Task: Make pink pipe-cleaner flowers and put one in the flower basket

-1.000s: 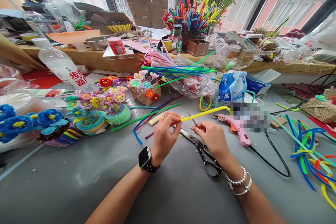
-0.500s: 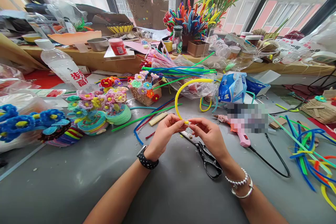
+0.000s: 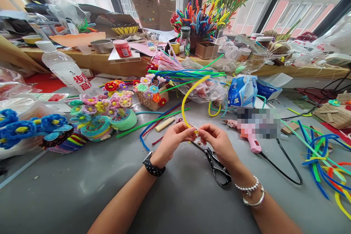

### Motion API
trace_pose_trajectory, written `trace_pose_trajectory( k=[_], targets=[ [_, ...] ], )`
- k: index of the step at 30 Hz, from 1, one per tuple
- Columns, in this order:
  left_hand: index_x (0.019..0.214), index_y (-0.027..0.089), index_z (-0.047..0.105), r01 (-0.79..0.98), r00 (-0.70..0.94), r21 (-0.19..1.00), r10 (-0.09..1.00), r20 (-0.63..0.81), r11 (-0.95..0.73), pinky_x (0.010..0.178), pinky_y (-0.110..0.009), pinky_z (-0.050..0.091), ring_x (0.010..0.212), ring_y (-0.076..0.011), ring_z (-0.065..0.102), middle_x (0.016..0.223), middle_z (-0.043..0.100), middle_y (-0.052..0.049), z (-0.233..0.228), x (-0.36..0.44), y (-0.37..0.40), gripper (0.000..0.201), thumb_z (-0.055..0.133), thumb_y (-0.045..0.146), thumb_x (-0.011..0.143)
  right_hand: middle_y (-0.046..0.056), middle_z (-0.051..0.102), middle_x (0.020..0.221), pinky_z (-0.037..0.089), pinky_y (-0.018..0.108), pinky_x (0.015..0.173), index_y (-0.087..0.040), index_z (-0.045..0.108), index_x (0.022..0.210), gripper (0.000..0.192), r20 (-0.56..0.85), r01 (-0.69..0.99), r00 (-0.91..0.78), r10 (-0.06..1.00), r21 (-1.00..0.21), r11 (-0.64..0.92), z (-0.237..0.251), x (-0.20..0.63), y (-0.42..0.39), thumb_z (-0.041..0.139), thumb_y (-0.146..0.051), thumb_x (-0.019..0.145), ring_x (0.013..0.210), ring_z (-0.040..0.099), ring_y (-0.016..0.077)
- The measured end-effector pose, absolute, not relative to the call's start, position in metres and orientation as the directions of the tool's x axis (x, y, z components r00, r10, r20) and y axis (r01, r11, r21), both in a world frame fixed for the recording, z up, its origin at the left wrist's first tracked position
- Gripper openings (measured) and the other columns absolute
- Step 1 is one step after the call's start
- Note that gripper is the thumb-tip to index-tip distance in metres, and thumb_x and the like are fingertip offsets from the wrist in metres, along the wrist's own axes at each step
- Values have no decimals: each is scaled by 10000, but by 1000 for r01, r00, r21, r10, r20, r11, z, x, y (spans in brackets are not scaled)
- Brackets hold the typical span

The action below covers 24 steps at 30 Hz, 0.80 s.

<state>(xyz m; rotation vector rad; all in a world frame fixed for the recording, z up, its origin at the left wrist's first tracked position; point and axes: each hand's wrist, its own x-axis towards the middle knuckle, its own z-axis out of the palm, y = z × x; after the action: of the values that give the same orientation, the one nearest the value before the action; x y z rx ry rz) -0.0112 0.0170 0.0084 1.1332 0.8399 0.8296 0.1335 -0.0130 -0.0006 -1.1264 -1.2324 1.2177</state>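
Observation:
A yellow pipe cleaner [image 3: 189,95] curves upward from between my fingertips, its free end leaning to the right. My left hand [image 3: 173,138] pinches it near the lower end. Right beside that, thumb and fingers of my right hand [image 3: 216,139] are pressed together on the same lower end, where the tip is mostly hidden by fingers. Black-handled scissors [image 3: 216,166] lie on the table just under my right hand, their blades partly covered.
Left of my hands stand pipe-cleaner flower pots [image 3: 124,119] and a flower basket [image 3: 152,98]. A pink glue gun [image 3: 255,144] with a black cord lies to the right, near loose pipe cleaners [image 3: 315,153]. Behind are a blue tissue pack [image 3: 242,90] and a plastic bottle [image 3: 64,67].
The yellow pipe cleaner's free end has swung left and up, so its arc is less bent over. Both hands stay at its lower end with slight finger movement.

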Motion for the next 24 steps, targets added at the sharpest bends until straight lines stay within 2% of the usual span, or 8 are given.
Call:
trace_pose_trajectory(
  k=[5,11,18,24],
  targets=[
    [712,124,591,-169,562,913,797,-220,371,626,-200,455,615,-82,555,662,586,-13,8,-14,18,195,607,318,697,-44,485,594,295,192,468,-169,558,697,197,-37,-234,-142,989,-970,-70,-2,133,-12,606,-361,698,492,369,59],
    [716,129,612,-135,610,907,755,-242,399,622,-204,449,618,-91,560,670,596,-17,8,-15,19,190,631,313,672,-45,448,570,303,209,499,-172,529,663,257,-94,-305,-174,980,-941,-145,-6,132,-14,626,-411,659,508,367,74],
    [712,129,618,-162,614,907,759,-216,389,608,-195,435,609,-83,550,655,588,-10,9,-16,18,163,627,289,682,-56,417,579,276,195,477,-177,532,649,211,-50,-405,-99,994,-910,-86,-6,129,-13,651,-352,653,498,320,59],
    [689,130,592,-218,534,888,811,-239,405,610,-196,431,595,-73,539,630,581,5,7,-14,18,174,632,299,679,-43,464,620,261,184,457,-180,598,710,183,-111,-435,-91,990,-889,-140,-7,130,-10,676,-326,632,499,328,51]
  ],
)
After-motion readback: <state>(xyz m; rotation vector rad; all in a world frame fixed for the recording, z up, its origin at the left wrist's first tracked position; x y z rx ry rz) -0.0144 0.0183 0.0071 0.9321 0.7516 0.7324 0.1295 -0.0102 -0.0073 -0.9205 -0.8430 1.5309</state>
